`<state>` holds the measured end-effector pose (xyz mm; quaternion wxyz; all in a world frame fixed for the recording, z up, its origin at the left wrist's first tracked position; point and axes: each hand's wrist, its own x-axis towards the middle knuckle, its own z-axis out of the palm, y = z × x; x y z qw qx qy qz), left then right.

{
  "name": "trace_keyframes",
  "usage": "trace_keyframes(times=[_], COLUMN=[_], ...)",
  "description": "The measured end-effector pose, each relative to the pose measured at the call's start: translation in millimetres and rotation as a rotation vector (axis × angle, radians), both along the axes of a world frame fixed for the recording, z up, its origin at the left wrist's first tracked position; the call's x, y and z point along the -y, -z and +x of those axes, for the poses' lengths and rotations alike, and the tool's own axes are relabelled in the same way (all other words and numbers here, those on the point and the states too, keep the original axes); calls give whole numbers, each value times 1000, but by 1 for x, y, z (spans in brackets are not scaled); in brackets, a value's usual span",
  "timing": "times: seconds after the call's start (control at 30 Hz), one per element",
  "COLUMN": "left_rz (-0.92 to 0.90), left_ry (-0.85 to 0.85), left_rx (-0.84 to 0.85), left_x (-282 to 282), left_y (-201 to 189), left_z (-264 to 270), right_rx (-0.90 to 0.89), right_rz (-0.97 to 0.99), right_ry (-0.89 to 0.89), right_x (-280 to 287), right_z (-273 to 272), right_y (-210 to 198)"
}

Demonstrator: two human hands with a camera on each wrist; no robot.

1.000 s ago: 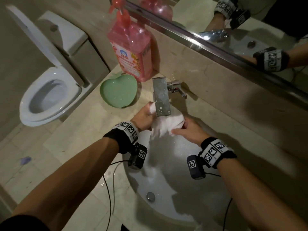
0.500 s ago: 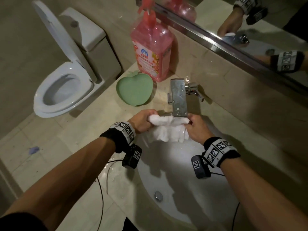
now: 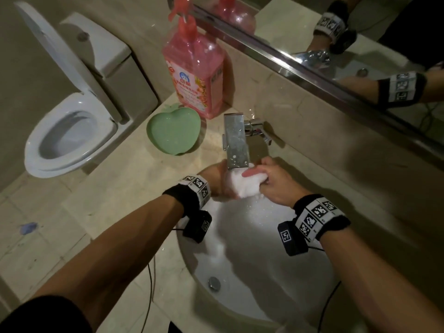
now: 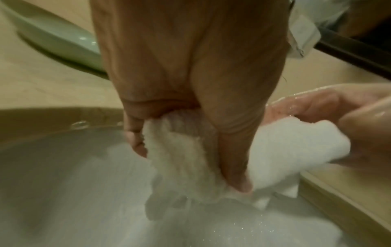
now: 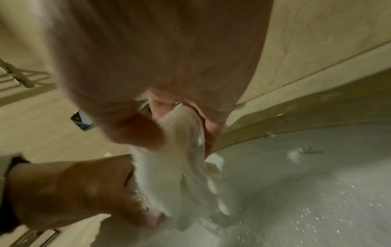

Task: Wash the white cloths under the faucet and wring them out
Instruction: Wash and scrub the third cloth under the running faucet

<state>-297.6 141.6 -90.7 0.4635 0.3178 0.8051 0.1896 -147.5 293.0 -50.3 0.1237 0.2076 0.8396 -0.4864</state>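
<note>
A wet white cloth point(image 3: 242, 182) is bunched between both hands just under the chrome faucet spout point(image 3: 235, 140), above the white sink basin point(image 3: 252, 272). My left hand point(image 3: 217, 175) grips its left end, fingers and thumb curled round the cloth point(image 4: 180, 158). My right hand point(image 3: 271, 179) grips the right end, with the thumb lying over the top. In the right wrist view the cloth point(image 5: 186, 167) hangs down from my right fingers point(image 5: 137, 127) and water drops spray into the basin. Only this one cloth is in view.
A pink soap bottle point(image 3: 194, 68) and a green apple-shaped dish point(image 3: 174, 132) stand on the beige counter left of the faucet. An open toilet point(image 3: 69, 133) is at far left. A mirror point(image 3: 360, 39) runs along the wall behind. The drain point(image 3: 213, 283) lies low in the basin.
The hands have come together, so the cloth, stretched out between them half a second ago, is now bunched into a wad under the spout. The head view has shifted a little.
</note>
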Motion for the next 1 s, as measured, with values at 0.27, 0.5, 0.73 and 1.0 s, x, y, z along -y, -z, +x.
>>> trace_keyframes(times=[0.27,0.5,0.73,1.0], left_rz=[22,194,112,-124], left_ry=[18,152,59,238], left_rx=[-135,-274,-33,-413], left_x=[-15,6,16,-8], left_y=[-6,-7,-19,-10], left_z=[9,1,-12,-1], right_rx=[83,212,173,231], right_rz=[20,-98,-195,64], right_ry=[165,77,93,-60], right_x=[3,16,33,17], right_z=[10,-16,-39,-42], right_y=[18,35,47,35])
